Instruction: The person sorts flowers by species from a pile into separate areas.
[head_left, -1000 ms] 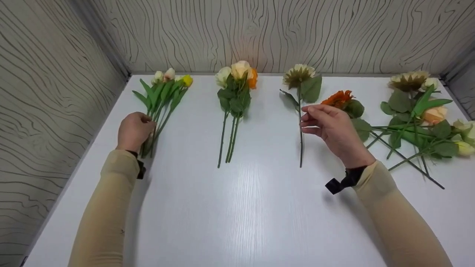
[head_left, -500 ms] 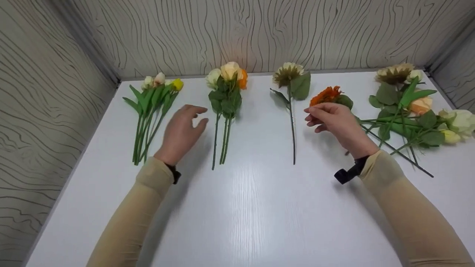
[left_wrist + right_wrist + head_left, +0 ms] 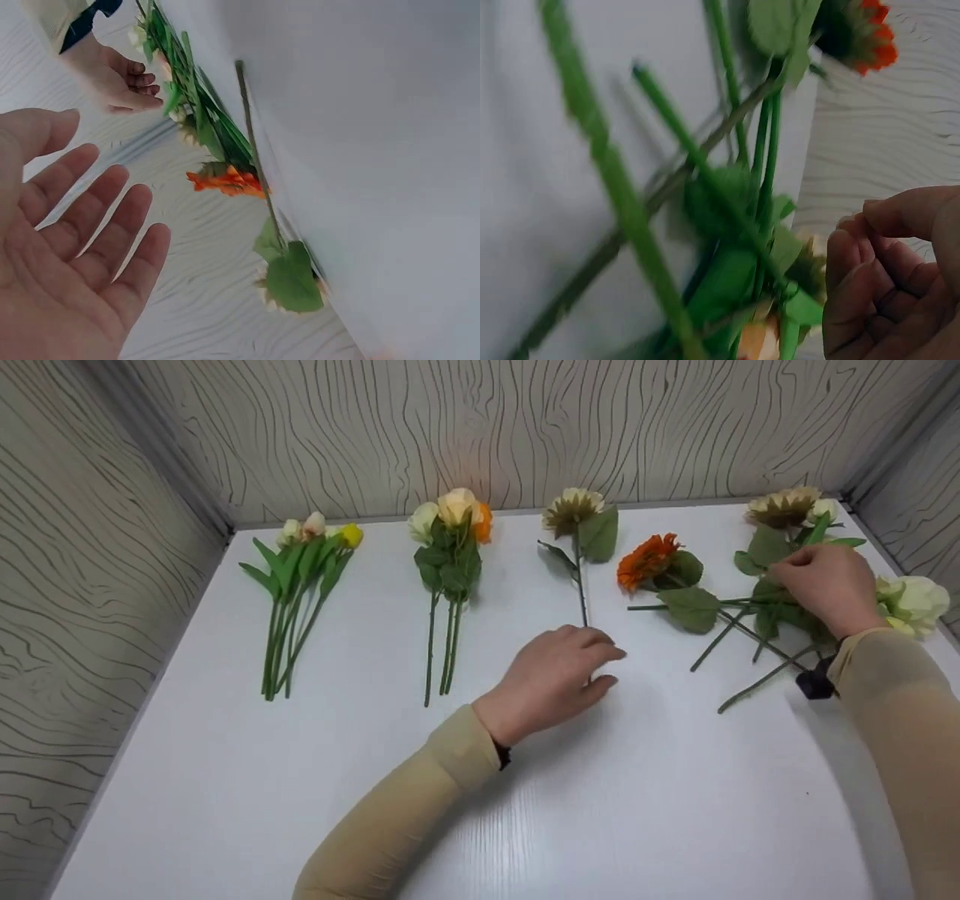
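Note:
In the head view my left hand (image 3: pixel 551 682) hovers with spread, relaxed fingers over the lower stem of a single cream sunflower-like flower (image 3: pixel 574 514); the left wrist view shows nothing in its palm. My right hand (image 3: pixel 832 589) is above the mixed flower pile at the right, fingers loosely bent and the thumb close to the fingertips. No stem shows between those fingers in the right wrist view. Part of the pile is hidden under this hand: a cream sunflower-like head (image 3: pixel 784 508), a pale rose (image 3: pixel 919 604) and crossing stems show around it. An orange daisy-like flower (image 3: pixel 649 561) lies left of the pile.
On the white table (image 3: pixel 225 780), a bunch of tulips (image 3: pixel 300 562) lies at the left. Several roses (image 3: pixel 457 510) lie together left of centre, heads toward the wood-patterned back wall (image 3: pixel 450 427). Another patterned wall (image 3: pixel 60 622) stands along the left side.
My left hand has let go of the tulips and moved right, to the single flower's stem. My right hand has moved away from that stem, rightward over the pile. The head view has shifted slightly.

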{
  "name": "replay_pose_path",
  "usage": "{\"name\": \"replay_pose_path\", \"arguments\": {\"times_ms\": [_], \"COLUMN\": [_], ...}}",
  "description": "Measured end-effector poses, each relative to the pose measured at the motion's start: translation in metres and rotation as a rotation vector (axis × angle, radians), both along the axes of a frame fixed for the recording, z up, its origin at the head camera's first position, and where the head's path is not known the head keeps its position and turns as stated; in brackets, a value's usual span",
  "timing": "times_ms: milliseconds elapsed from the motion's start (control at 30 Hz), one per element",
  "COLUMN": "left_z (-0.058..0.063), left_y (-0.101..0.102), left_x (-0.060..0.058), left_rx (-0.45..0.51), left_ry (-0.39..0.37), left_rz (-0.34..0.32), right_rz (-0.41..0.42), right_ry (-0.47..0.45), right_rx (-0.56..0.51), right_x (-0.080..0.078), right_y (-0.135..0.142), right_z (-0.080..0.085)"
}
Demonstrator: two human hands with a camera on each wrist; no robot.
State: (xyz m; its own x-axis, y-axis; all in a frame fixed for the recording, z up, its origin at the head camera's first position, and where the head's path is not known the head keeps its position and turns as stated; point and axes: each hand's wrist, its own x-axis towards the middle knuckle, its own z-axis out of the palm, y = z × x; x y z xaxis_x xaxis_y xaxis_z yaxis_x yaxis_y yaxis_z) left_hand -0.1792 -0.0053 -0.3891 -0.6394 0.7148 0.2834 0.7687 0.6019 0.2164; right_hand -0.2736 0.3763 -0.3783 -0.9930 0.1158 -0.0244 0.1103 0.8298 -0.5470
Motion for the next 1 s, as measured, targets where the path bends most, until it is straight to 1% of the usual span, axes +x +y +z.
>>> {"name": "replay_pose_path", "arguments": {"times_ms": [67, 133, 200, 333, 500, 633, 700, 767, 833, 933, 1000], "left_z": [0.001, 0.0, -0.001, -0.006, -0.012, -0.013, -0.012, -0.011, -0.01, -0.01, -0.009], "left_y": [0.016, 0.029, 0.04, 0.053, 0.056, 0.055, 0.054, 0.053, 0.051, 0.048, 0.046], "left_x": [0.003, 0.006, 0.009, 0.013, 0.014, 0.014, 0.014, 0.013, 0.012, 0.009, 0.007], "left_rx": [-0.045, -0.08, -0.107, -0.145, -0.188, -0.189, -0.175, -0.156, -0.132, -0.082, -0.035], "left_ry": [0.016, 0.02, 0.022, 0.027, 0.029, 0.008, 0.0, -0.009, -0.02, -0.049, -0.079], "left_rz": [-0.029, -0.046, -0.06, -0.087, -0.117, -0.12, -0.115, -0.111, -0.105, -0.089, -0.069], "right_rz": [-0.005, -0.005, -0.008, -0.034, -0.07, -0.123, -0.162, -0.215, -0.273, -0.337, -0.346], "right_ry": [0.016, 0.005, -0.016, -0.066, -0.093, -0.143, -0.167, -0.172, -0.159, -0.107, -0.066], "right_rx": [0.085, 0.137, 0.166, 0.183, 0.13, 0.0, -0.091, -0.174, -0.267, -0.417, -0.573], "right_x": [-0.002, -0.004, -0.005, -0.006, -0.006, -0.004, -0.002, 0.0, 0.002, 0.002, 0.004], "right_y": [0.01, 0.015, 0.018, 0.022, 0.027, 0.032, 0.034, 0.035, 0.036, 0.032, 0.028], "right_z": [-0.003, -0.006, -0.008, -0.01, -0.01, -0.009, -0.008, -0.007, -0.006, -0.004, -0.003]}}
